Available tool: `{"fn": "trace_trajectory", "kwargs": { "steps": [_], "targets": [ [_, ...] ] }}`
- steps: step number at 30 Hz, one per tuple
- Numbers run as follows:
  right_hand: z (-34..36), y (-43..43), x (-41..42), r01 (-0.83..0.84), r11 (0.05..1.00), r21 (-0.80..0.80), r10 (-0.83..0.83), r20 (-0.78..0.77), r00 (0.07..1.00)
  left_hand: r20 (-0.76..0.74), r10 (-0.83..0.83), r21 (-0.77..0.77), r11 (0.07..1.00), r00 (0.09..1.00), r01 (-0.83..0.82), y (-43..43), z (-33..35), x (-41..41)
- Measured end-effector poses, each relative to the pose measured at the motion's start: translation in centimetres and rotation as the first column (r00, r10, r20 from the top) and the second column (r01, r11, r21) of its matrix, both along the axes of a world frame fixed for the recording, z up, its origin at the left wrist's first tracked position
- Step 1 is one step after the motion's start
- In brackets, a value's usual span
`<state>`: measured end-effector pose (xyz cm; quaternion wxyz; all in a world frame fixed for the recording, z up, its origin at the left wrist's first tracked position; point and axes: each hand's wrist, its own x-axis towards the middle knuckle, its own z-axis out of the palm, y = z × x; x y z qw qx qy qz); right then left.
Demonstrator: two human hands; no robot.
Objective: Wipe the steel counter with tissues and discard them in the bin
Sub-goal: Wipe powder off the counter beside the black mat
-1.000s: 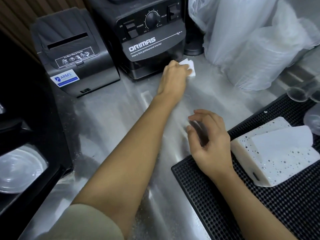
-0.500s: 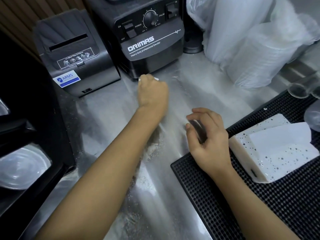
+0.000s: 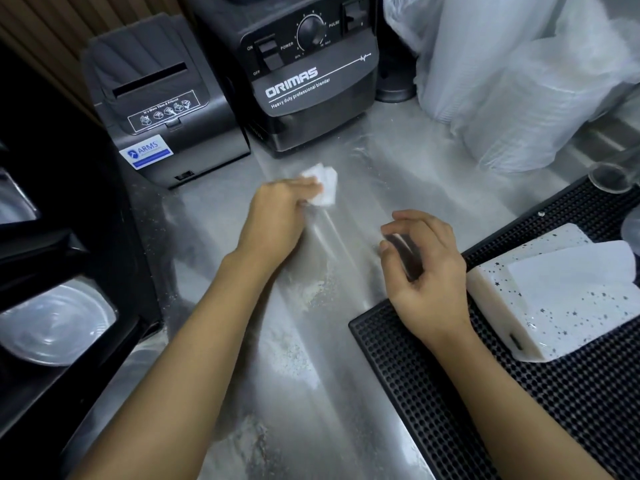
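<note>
Left hand [image 3: 280, 216], grip tight around tissue [image 3: 323, 190], now farther from blender [image 3: 311, 95] (right hand [image 3: 427, 271] loose, empty, unmoved)

Two hands show, left hand [image 3: 277, 220] and right hand [image 3: 426, 271]; one tissue [image 3: 323, 188], one blender [image 3: 311, 81] at twelve o'clock, one printer [image 3: 166, 109], one tissue box [image 3: 568, 317].

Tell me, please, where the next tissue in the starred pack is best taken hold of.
Pinch the protruding tissue at its exposed edge, coming from above: the sheet lies loose on top of the pack, nothing covering it. The right hand is nearest.
</note>
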<state>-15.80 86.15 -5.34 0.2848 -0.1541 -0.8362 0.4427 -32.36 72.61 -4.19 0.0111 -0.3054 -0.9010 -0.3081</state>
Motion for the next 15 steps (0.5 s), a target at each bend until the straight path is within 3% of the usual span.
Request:
{"fn": "trace_trajectory", "kwargs": {
  "steps": [6,11,15],
  "targets": [
    [-0.1,0.0,0.0,0.001,1.000,-0.027,-0.002,-0.014,1.000,0.035,0.049,0.160,0.986,0.998,-0.054,4.7,1.4,-2.6],
    [-0.1,0.1,0.1,0.006,1.000,-0.021,-0.007,-0.019,1.000,0.099,-0.104,-0.022,0.994,0.990,0.107,9.6,0.7,-3.7],
    [0.0,0.0,0.0,0.021,1.000,-0.006,-0.021,-0.012,1.000,0.094,-0.222,0.037,0.975,0.971,0.219,6.1,-0.3,-2.0]
  ]
}}
